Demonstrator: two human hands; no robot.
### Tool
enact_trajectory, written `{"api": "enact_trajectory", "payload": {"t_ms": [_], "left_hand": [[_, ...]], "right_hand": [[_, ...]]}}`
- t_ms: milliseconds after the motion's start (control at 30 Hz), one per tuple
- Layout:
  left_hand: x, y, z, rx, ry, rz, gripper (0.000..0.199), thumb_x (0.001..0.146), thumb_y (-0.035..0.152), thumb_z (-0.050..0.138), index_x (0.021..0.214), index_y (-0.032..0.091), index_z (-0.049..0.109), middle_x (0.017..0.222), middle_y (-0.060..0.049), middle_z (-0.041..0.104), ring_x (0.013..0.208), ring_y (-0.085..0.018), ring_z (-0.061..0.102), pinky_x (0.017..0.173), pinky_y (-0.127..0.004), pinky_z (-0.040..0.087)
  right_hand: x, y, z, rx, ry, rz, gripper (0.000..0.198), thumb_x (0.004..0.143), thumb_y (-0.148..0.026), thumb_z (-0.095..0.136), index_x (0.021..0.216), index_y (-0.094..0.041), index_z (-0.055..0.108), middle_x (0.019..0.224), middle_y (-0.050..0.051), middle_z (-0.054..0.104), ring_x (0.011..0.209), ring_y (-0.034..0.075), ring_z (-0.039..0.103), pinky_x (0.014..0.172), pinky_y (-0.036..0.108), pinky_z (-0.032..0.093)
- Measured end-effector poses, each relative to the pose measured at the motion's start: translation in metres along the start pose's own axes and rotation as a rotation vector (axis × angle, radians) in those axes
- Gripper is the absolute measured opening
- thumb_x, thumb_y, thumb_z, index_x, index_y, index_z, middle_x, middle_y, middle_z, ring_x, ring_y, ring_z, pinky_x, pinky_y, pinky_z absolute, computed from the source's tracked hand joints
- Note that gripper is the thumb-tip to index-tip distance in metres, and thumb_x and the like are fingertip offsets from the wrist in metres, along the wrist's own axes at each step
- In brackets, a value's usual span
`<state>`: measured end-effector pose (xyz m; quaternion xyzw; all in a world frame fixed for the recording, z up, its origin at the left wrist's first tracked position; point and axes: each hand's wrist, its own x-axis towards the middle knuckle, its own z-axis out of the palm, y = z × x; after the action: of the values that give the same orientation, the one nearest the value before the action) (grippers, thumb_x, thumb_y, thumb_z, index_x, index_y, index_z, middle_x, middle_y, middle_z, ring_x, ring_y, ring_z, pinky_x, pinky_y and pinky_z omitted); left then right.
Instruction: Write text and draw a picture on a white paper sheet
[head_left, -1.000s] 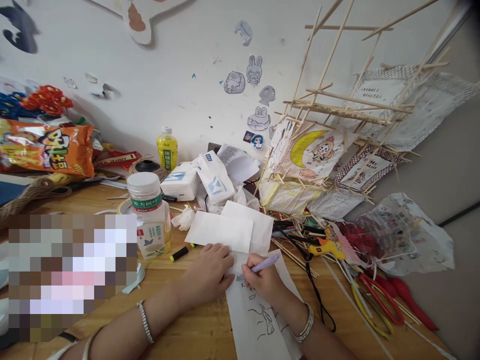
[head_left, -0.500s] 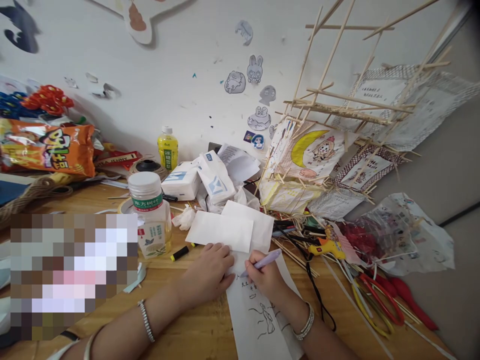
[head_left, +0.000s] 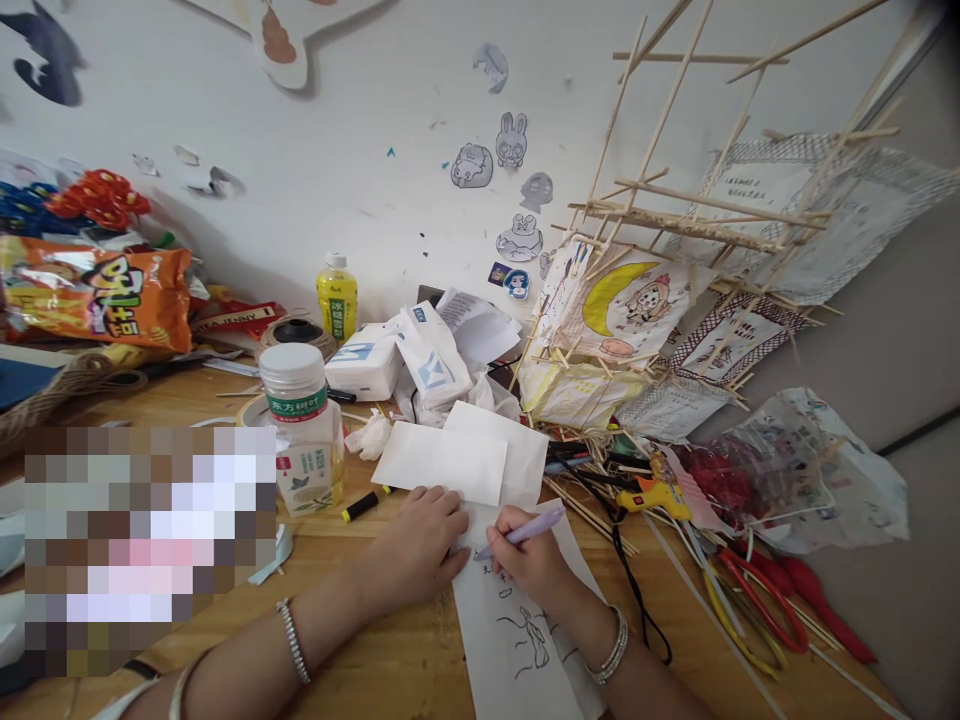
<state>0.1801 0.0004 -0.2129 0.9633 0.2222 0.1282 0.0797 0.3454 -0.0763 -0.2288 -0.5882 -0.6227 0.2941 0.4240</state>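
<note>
Gripping a purple pen (head_left: pixel 538 522), the right hand (head_left: pixel 531 565) rests on a white sheet (head_left: pixel 499 680), the pen's tip beside small handwritten characters above a black line drawing. The left hand (head_left: pixel 420 545) lies palm down with fingers loosely extended over the sheet's left edge, its grip relaxed. The sheet lies on the wooden bench (head_left: pixel 390 660) between the forearms; just beyond it, two white papers (head_left: pixel 442 460) overlap. A black-and-yellow marker (head_left: pixel 364 505) lies near the left hand, a white-lidded jar (head_left: pixel 292 370) behind it. Farther right sits a yellow glue gun (head_left: pixel 649 500).
</note>
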Motion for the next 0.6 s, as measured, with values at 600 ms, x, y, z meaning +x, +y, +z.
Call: {"api": "enact_trajectory", "payload": {"t_ms": [600], "left_hand": [[-0.0003,-0.0011,0.001,0.007,0.009,0.016,0.006,0.079,0.025,0.052,0.079,0.019,0.053,0.088,-0.004,0.053,0.085,-0.023,0.048,0.077,-0.038,0.035]], "right_hand": [[-0.0003,0.0011,-0.0004,0.018,-0.02,0.03,0.025,0.081,-0.024,0.046,0.058,-0.021,0.035,0.048,-0.006,0.042,0.044,0.009,0.038,0.044,0.02,0.031]]}}
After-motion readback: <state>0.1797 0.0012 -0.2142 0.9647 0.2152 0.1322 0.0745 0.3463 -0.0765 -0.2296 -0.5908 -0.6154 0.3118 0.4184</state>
